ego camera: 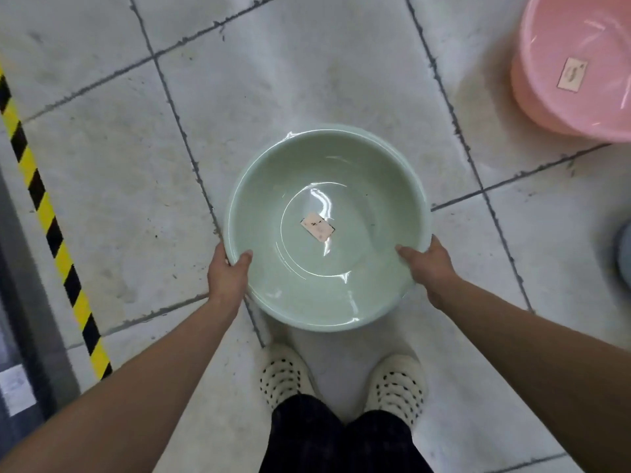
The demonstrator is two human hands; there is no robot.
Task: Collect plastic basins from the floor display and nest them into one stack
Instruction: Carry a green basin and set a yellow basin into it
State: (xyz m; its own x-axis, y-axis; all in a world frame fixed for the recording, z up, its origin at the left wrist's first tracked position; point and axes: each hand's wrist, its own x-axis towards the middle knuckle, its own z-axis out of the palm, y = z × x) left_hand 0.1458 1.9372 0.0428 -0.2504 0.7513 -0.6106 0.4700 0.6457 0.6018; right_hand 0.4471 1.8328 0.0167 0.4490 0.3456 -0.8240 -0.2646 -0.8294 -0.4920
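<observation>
Grey-white floor tiles (307, 80) with dark grout lines fill the view, and a yellow-and-black hazard stripe (44, 206) runs along the left side. I hold a pale green basin (273, 186) upright, just ahead of my white perforated shoes (283, 373), though I cannot tell if its base touches the floor. My left hand (227, 271) grasps the near-left rim, with the thumb hooked inside and the fingers curled round the outside. My right hand (428, 264) grasps the near-right rim the same way. A small pinkish label (317, 228) lies flat on the bottom of the green basin. A pink basin (546, 97) stands well apart at the upper right, cut off by the frame edge, with its own label (573, 75) on the inside wall. Something grey-blue (625, 254) shows at the right edge, too cropped to identify.
</observation>
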